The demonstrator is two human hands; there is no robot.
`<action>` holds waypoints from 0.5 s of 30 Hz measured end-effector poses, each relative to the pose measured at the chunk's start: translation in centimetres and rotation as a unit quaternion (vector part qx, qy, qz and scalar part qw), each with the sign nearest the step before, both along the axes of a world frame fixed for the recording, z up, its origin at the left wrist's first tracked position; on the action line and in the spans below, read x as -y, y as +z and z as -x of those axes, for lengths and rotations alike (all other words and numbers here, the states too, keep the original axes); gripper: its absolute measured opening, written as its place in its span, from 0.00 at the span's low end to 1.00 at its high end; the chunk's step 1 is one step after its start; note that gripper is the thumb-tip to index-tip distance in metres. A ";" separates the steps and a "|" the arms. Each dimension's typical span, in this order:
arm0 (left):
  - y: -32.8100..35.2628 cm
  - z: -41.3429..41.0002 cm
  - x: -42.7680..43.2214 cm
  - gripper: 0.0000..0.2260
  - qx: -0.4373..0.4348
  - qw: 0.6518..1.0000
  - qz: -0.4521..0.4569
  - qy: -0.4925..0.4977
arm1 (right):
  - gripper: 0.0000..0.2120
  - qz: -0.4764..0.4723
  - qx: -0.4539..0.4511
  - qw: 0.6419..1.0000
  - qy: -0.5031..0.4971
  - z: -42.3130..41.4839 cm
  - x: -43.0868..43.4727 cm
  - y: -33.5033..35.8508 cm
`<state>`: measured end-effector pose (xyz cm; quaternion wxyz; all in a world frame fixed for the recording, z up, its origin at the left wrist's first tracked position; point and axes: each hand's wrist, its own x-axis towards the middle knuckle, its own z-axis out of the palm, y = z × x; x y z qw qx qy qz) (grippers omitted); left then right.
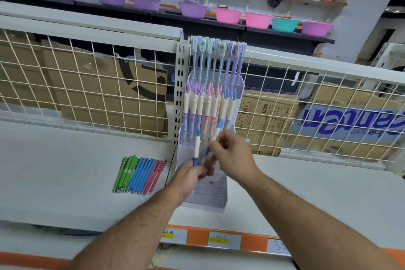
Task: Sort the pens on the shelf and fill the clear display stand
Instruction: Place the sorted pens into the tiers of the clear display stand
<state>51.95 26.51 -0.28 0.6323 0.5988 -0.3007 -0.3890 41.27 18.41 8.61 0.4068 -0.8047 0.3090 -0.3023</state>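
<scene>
The stand (211, 198) is clear plastic, glossy (a little frosted-looking at the base). The shelf (65, 171) is white painted metal, smooth and matt, and so is the perforated post (180, 94). The grid (87, 76) is cream coated wire. The boxes (92, 94) are brown matt cardboard. The loose pens (140, 174) have smooth satin plastic barrels and shiny tips. The held pen (197, 147) has a matt cream sleeve. The basins (229, 15) are plastic with slight sheen. The labels (223, 240) are paper.

Premises were a retail shop: white metal shelving (65, 171) carried an orange price-label strip (197, 237); purple, pink and teal plastic basins (229, 15) stood in rows; brown cardboard cartons (98, 85) sat behind.
</scene>
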 end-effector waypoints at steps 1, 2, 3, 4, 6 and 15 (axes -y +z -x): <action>0.1 0.1 0.0 0.15 -0.004 1.000 -0.003 0.001 | 0.07 -0.005 0.022 1.000 -0.013 0.3 0.4 0.5; 0.2 0.1 0.0 0.16 -0.008 1.000 -0.004 -0.002 | 0.08 -0.007 0.044 0.999 -0.026 0.6 0.9 1.1; 0.2 0.2 0.0 0.17 -0.009 1.000 -0.004 -0.005 | 0.08 -0.006 0.060 0.997 -0.040 0.9 1.4 1.8; 0.3 0.2 0.0 0.18 -0.003 1.000 -0.004 -0.006 | 0.08 -0.002 0.069 0.996 -0.056 1.3 2.0 2.5; 0.4 0.1 -0.1 0.18 0.017 1.000 -0.006 -0.005 | 0.07 0.011 0.078 0.993 -0.089 1.9 3.3 3.8; 0.3 0.1 -0.2 0.16 0.050 0.998 -0.023 -0.016 | 0.08 0.048 0.099 0.985 -0.136 1.5 6.8 6.8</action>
